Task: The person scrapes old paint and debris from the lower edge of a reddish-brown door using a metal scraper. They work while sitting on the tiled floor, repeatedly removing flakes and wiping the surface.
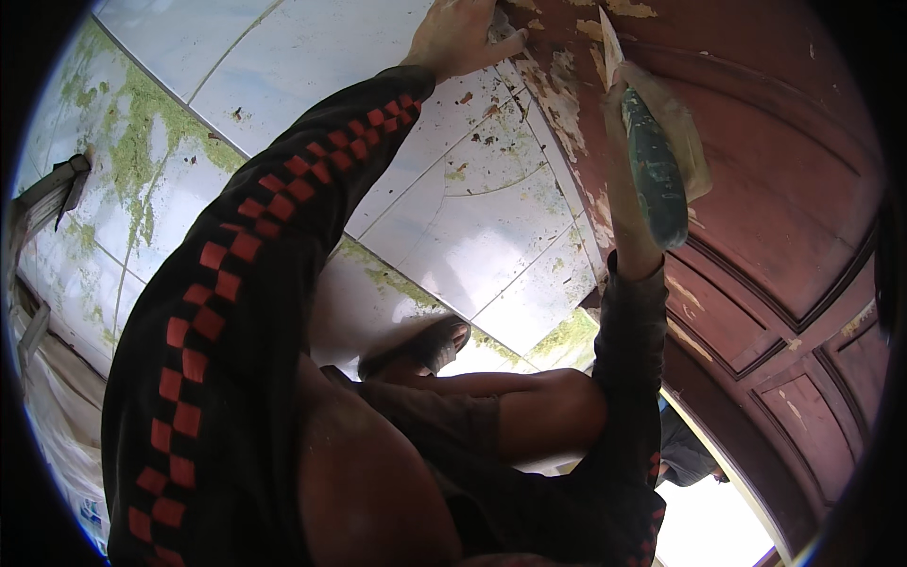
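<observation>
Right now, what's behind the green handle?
Parts of your right hand and the peeling red-brown panelling show behind the green handle; whatever it directly covers can't be seen.

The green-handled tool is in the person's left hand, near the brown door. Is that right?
Not quite: the head view shows the green-handled tool in the right hand, not the left hand. It is near the brown door.

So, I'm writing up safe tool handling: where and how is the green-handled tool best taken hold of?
Probably by its thick dark green handle, coming from the near, lower-picture side: its rounded butt faces that way, while the narrowing pale blade points away. Wrapping round the long handle should keep the grip clear of the blade; the right hand holds it there.
</observation>
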A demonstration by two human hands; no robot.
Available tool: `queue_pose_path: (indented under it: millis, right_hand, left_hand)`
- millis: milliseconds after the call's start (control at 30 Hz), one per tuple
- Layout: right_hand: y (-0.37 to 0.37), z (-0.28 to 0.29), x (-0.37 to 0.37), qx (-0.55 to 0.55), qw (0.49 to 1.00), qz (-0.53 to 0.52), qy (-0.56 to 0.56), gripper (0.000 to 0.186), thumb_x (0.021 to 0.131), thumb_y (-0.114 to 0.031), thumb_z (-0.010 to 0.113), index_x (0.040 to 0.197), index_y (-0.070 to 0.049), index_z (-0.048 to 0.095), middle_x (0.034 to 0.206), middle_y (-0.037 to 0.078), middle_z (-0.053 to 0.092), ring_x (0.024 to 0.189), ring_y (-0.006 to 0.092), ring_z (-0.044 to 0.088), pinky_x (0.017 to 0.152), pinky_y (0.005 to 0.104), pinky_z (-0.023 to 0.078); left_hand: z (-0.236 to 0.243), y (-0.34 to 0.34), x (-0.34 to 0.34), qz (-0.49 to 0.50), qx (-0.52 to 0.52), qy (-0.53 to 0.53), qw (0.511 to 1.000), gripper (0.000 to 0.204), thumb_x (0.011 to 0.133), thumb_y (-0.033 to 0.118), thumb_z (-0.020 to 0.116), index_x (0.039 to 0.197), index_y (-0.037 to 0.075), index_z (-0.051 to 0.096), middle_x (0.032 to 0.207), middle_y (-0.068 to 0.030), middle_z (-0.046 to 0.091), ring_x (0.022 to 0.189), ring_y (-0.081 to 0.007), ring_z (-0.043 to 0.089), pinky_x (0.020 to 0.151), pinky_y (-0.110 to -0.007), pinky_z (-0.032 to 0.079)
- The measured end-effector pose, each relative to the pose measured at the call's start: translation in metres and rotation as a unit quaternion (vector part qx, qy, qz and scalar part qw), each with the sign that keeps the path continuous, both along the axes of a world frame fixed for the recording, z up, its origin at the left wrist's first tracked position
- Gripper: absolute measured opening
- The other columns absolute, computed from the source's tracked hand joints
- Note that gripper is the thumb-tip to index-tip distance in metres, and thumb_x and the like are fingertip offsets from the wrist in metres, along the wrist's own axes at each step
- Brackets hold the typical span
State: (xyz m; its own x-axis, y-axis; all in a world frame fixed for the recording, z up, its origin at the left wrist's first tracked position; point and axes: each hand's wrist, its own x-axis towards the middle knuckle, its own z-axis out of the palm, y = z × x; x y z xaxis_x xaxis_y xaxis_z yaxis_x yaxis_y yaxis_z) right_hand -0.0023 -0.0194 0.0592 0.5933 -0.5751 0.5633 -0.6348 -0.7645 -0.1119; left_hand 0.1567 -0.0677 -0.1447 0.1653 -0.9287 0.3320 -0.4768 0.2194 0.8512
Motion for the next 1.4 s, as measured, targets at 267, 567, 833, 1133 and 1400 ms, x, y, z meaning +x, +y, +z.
queue_pose_path:
  millis: [267,567,833,1133,1400]
  right_hand:
    - [-0.001,-0.001,-0.003,-0.004,1.0,0.012,0.002,0.027,0.08,-0.001,0.08,0.106,-0.008,0.077,0.092,0.008,0.076,0.075,0.0193,0.074,0.064,0.0296,0.06]
    - [-0.008,-0.003,-0.002,-0.004,0.999,0.03,-0.016,0.028,0.08,-0.001,0.08,0.107,-0.007,0.077,0.092,0.007,0.076,0.075,0.0196,0.074,0.064,0.0293,0.06]
    - [-0.009,-0.008,-0.006,-0.006,1.0,0.011,-0.013,0.028,0.079,0.0,0.08,0.107,-0.007,0.077,0.093,0.007,0.076,0.075,0.0199,0.074,0.063,0.0287,0.06]
    - [-0.01,-0.024,-0.008,0.07,0.997,0.031,-0.02,0.025,0.087,0.0,0.071,0.111,-0.005,0.075,0.1,0.011,0.075,0.082,0.0237,0.075,0.07,0.0302,0.06]
    - [-0.012,-0.045,-0.005,0.165,0.985,0.043,-0.026,0.036,0.081,0.0,0.068,0.116,-0.005,0.073,0.106,0.013,0.074,0.099,0.0268,0.071,0.086,0.0351,0.057]
  left_hand:
    - [-0.001,0.002,-0.002,-0.001,0.007,-0.005,1.0,0.087,0.083,0.038,0.072,0.148,-0.008,0.037,0.144,-0.0307,0.049,0.134,-0.0444,0.048,0.114,-0.05,0.039]
    - [-0.002,-0.001,-0.004,0.014,-0.035,-0.02,0.999,0.088,0.083,0.038,0.073,0.148,-0.008,0.037,0.142,-0.0305,0.05,0.132,-0.0451,0.049,0.114,-0.049,0.039]
    - [-0.002,-0.003,-0.004,0.003,-0.011,-0.013,1.0,0.089,0.084,0.04,0.072,0.149,-0.009,0.036,0.141,-0.0311,0.051,0.132,-0.0457,0.049,0.114,-0.049,0.038]
    - [-0.004,-0.001,-0.004,0.004,-0.005,-0.007,1.0,0.089,0.085,0.041,0.071,0.15,-0.008,0.035,0.14,-0.0308,0.051,0.132,-0.0456,0.049,0.114,-0.049,0.039]
    - [-0.004,0.0,-0.001,-0.003,-0.006,0.003,1.0,0.088,0.082,0.039,0.072,0.148,-0.008,0.037,0.142,-0.0309,0.05,0.132,-0.0448,0.049,0.114,-0.049,0.039]
